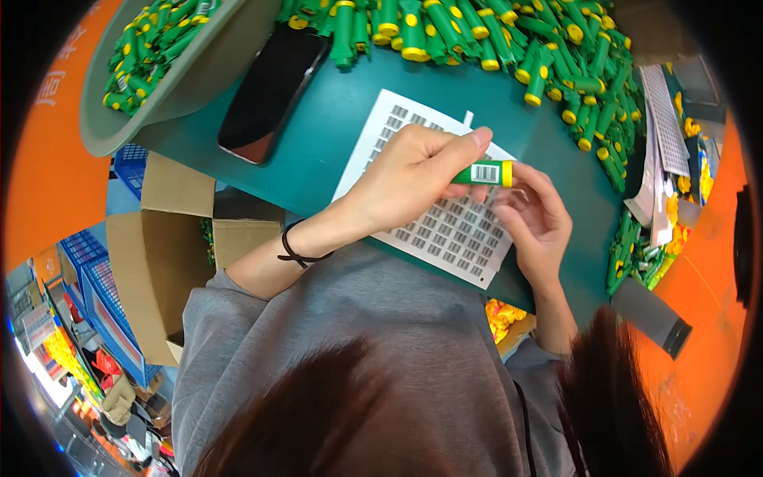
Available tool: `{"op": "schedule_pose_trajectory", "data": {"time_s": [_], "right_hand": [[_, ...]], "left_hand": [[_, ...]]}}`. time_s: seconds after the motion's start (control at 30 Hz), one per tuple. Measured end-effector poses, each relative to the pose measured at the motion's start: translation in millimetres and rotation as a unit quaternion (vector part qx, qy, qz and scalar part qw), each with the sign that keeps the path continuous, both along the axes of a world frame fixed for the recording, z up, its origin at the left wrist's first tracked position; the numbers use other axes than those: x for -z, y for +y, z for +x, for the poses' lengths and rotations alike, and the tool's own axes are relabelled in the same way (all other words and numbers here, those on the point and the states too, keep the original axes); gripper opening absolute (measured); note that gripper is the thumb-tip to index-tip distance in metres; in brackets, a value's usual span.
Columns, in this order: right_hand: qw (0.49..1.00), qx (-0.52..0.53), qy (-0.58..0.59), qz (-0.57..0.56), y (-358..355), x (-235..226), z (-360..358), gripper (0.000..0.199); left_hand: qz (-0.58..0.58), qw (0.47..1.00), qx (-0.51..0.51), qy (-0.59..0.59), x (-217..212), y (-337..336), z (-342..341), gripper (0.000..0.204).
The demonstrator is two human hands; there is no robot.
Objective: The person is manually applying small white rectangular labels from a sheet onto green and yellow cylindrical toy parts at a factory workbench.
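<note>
A small green tube with a yellow end [506,173] and a white barcode label lies sideways in my left hand [413,171], pinched between thumb and fingers. My right hand [544,219] is beside the yellow end, its index finger close against it, with thumb and fingers curved and apart. Whether that finger presses on the tube I cannot tell. Below both hands a white sheet of barcode stickers [457,246] rests on the green mat [310,171]; my left hand covers part of it.
Many green tubes [413,36] are heaped along the mat's far and right sides. A grey-green basin [179,91] of tubes and a black phone [274,91] are at far left. An open cardboard box [131,262] and blue crates [103,278] stand left; a grey object [648,318] lies right.
</note>
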State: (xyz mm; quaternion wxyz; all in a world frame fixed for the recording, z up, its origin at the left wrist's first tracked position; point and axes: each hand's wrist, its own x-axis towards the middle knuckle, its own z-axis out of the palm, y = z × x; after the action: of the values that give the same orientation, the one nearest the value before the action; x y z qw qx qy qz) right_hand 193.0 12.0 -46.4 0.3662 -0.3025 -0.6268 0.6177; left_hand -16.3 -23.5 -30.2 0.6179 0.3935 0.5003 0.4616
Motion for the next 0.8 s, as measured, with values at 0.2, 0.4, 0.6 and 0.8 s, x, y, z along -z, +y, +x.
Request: {"op": "schedule_pose_trajectory", "data": {"time_s": [0.2,0.4,0.6,0.8], "right_hand": [[0.911,0.145,-0.282,0.264,22,-5,25,0.026],[0.907,0.192,-0.359,0.11,8,-11,28,0.035],[0.917,0.194,-0.319,0.145,5,-1,29,0.038],[0.972,0.195,-0.13,-0.006,15,16,30,0.032]], "left_hand": [[0.216,0.919,-0.2,0.261,-47,-3,-70,0.026],[0.323,0.67,-0.387,0.545,-70,-20,-164,0.018],[0.204,0.857,-0.137,0.454,3,-17,-71,0.043],[0.234,0.882,-0.188,0.363,31,-14,-51,0.038]]}}
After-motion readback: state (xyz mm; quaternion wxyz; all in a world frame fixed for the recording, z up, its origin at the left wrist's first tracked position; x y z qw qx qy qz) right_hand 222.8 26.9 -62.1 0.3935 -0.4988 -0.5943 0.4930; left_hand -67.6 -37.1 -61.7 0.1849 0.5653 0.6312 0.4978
